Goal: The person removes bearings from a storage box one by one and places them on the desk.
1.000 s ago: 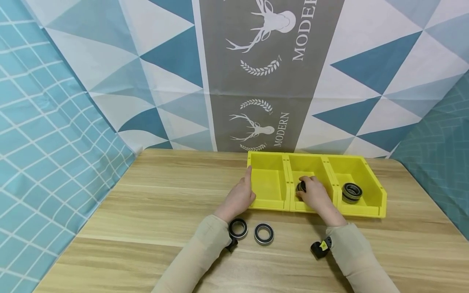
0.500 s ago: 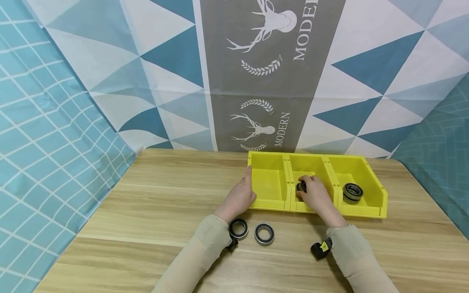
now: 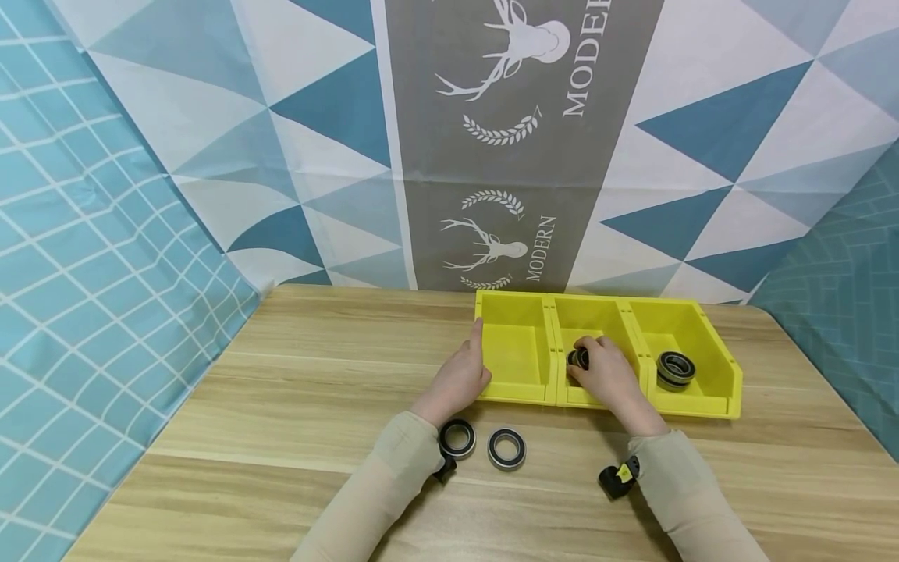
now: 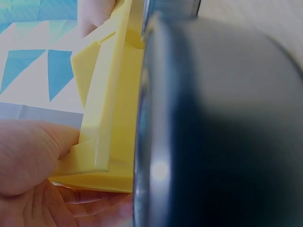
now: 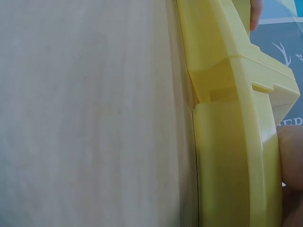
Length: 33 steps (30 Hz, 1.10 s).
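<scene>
My right hand [image 3: 607, 371] reaches into the middle compartment of the yellow storage bin [image 3: 516, 392] and grips black ball bearings [image 3: 579, 358] between thumb and fingers; the hand partly covers them. My left hand [image 3: 460, 378] holds the bin's left front corner, index finger stretched along the side wall. In the left wrist view, the thumb [image 4: 33, 151] lies at the yellow edge, with fingers underneath. The right compartment holds a stack of bearings [image 3: 676, 370]. Two ring bearings lie on the table: one [image 3: 456, 439] beside the left wrist, another [image 3: 506, 449] right of it.
The bin stands at the back of the wooden table [image 3: 281, 406], close to the patterned backdrop [image 3: 485, 156]. Its left compartment shows a bare yellow floor. A dark ring [image 4: 189, 132] looms large in the left wrist view. Black wrist cameras hang at both sleeves.
Almost nothing moves. My right hand and wrist shift very slightly to the right over the bearings; the left hand stays at the bin's corner.
</scene>
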Tool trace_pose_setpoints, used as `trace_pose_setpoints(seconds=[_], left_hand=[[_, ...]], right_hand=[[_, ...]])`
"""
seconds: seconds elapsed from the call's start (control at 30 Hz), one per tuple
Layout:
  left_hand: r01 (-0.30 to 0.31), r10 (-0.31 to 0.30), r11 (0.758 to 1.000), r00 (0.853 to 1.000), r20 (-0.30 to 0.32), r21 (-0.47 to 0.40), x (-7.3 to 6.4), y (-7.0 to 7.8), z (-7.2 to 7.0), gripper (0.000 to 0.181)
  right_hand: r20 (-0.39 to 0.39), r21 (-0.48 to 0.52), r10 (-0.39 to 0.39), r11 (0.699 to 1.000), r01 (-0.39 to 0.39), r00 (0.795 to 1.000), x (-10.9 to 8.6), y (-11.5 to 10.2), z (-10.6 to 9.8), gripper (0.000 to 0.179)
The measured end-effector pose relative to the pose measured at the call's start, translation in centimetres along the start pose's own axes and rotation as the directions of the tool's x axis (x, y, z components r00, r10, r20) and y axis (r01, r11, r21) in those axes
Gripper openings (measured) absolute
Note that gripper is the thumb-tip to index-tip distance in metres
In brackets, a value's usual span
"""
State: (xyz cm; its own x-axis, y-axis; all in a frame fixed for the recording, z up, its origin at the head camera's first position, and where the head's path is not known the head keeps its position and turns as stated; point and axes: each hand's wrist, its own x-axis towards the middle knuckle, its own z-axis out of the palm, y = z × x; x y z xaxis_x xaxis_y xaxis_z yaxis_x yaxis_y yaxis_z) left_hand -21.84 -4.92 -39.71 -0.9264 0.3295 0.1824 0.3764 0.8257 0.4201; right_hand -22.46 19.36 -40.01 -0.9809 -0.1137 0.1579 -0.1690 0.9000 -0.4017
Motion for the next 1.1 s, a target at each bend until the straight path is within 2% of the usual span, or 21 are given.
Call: trace_pose_setpoints(seconds=[0.4,0.73,1.1], left_hand=[[0.013,-0.013,1.000,1.000,0.009,0.005,0.03,0.07,0.10,0.079],[0.025,-0.025,1.000,1.000,0.006,0.012,0.06,0.13,0.13,0.079],[0.033,-0.033,0.999,0.999,0.004,0.012,0.13,0.07,0.26,0.079]], right_hand=[[-0.034,0.005,-0.024,1.000,0.024,0.999,-0.12,0.14,-0.03,0.040],[-0.106,0.015,-0.058,0.998,0.060,0.993,-0.39,-0.08,0.20,0.034],[-0.052,0.031,-0.046,0.998,0.047,0.998,-0.72,-0.05,-0.20,0.036]])
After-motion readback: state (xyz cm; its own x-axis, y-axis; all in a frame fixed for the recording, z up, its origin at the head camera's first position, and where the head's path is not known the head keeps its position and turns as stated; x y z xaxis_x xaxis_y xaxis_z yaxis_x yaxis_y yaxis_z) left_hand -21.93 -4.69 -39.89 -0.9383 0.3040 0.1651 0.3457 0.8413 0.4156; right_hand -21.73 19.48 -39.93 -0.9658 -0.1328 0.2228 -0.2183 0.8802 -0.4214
